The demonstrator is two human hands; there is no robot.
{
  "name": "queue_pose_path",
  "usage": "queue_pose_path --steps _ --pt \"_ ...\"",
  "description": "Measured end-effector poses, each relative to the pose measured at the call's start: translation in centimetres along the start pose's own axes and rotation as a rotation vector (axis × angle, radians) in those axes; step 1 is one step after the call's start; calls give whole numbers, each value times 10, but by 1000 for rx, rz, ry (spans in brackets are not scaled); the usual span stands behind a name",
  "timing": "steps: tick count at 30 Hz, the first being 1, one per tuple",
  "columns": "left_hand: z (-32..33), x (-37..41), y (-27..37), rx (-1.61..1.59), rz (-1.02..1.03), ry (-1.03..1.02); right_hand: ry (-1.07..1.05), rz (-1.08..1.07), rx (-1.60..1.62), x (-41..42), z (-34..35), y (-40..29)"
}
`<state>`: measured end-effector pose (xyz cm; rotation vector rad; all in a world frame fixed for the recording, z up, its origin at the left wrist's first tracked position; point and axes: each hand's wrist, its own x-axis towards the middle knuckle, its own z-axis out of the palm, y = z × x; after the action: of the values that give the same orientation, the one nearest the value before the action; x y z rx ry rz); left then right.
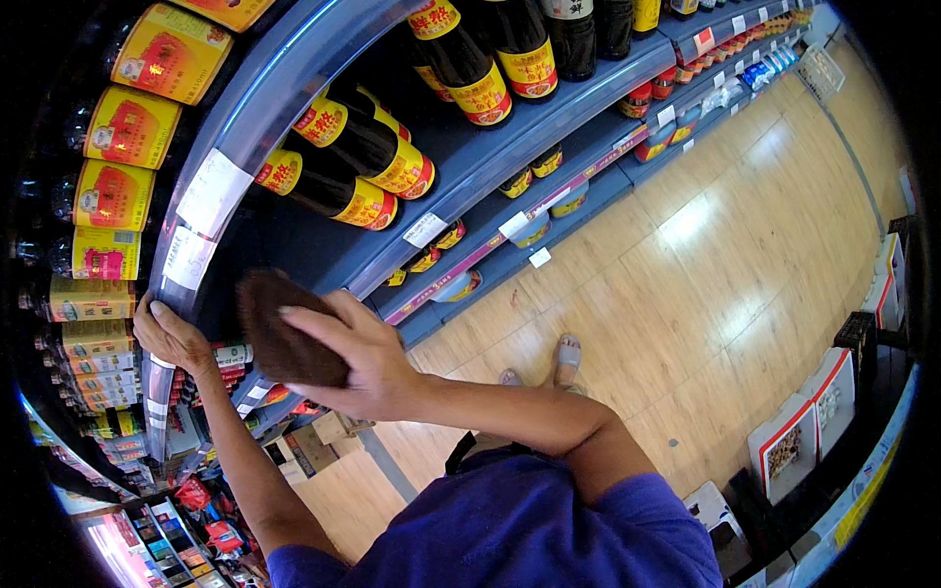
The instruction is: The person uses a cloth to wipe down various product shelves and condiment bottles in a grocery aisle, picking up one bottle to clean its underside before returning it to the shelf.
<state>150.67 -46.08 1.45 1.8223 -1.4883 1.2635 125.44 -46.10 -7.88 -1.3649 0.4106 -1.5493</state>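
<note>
My right hand (360, 360) holds a dark brown cloth (290, 331), folded or bunched; its outline is slightly blurred. The cloth is in front of the dark blue metal shelf (309, 250), near a gap left of the dark sauce bottles (367, 158). Whether it touches the shelf board cannot be told. My left hand (173, 334) grips the clear front edge strip (173, 294) of the shelf above, just below a white handwritten price label (187, 257). Behind that strip stand bottles with yellow and red labels (114, 195).
Lower shelves carry jars (518, 182) and tubs (459, 287) behind a purple price strip (441, 283). Cardboard boxes (312, 445) sit on the wood-look floor (625, 294). White bins (786, 448) with red rims line the right side. My sandalled foot (567, 356) shows below.
</note>
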Motion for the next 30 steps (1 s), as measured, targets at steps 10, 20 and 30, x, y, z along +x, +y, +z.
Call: queue_pose_path --steps 10,20,30 --pt "-2 0 1 8 27 17 170 -248 -549 74 19 20" --pt "2 -3 -4 47 22 59 351 -312 -415 77 9 14" --pt "1 -1 -5 27 18 34 280 -293 -510 85 2 26"
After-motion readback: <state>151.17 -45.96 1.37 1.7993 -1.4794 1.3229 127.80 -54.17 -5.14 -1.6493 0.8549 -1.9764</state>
